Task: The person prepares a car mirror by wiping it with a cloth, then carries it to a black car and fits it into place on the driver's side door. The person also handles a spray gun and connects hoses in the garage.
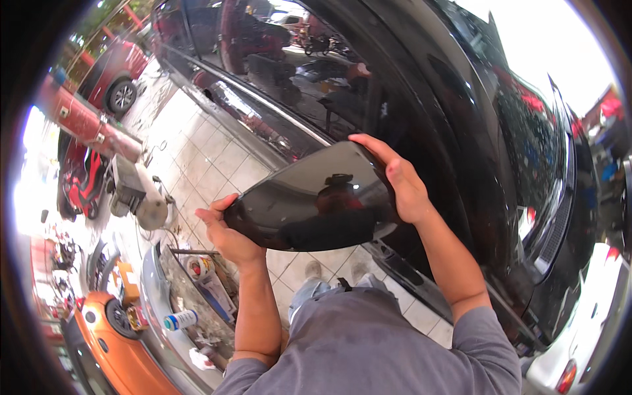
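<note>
A glossy black car side mirror cover (316, 197) spans the space between my two hands, in front of my body and beside the black car (428, 131). My left hand (230, 234) grips its narrower left end, thumb and fingers at the edge. Around the broader right end, my right hand (403, 181) is closed, fingers over the upper corner. The shiny face shows reflections, among them a dark shape of a person. Whether the cover is attached to the car behind it cannot be seen. My fingertips behind the edges are partly hidden.
Left stands a cart (220, 289) with containers, beside a grey bumper (155, 270). A spray can (181, 320) lies near it. Beyond are a compressor (151, 207), a red post (89, 118) and an orange car part (115, 349). Pale floor tiles (204, 141) run alongside the black car.
</note>
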{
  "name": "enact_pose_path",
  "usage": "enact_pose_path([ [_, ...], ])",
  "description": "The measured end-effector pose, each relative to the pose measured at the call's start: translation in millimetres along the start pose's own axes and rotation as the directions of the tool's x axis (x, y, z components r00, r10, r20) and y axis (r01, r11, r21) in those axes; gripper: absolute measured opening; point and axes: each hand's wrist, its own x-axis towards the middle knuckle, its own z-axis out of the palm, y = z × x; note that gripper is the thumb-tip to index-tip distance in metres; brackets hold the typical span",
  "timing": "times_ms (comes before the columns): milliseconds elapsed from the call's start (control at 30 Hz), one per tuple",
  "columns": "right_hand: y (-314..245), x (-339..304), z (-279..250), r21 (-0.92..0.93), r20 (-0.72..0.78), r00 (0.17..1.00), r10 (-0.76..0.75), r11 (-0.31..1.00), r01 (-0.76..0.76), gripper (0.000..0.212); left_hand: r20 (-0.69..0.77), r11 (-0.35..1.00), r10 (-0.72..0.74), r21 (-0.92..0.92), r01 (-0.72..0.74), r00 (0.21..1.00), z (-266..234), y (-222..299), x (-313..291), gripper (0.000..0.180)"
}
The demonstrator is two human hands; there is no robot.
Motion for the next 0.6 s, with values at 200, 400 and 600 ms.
enact_pose_path([
  [200,-1,8,4,-0.039,-0.019,1.0,-0.003,0.999,0.002,0.081,0.029,0.997,-0.009,0.08,0.006,1.0,-5,-1,3,0.074],
  [400,-9,0,10,0.064,-0.042,0.997,0.07,0.996,-0.067,0.097,0.154,0.99,-0.011,-0.137,0.032,0.988,-38,4,14,0.082],
  [600,-1,-9,4,0.278,-0.096,0.975,0.198,0.946,-0.165,0.09,0.415,0.902,-0.147,-0.317,0.294,0.898,-90,-30,9,0.072],
])
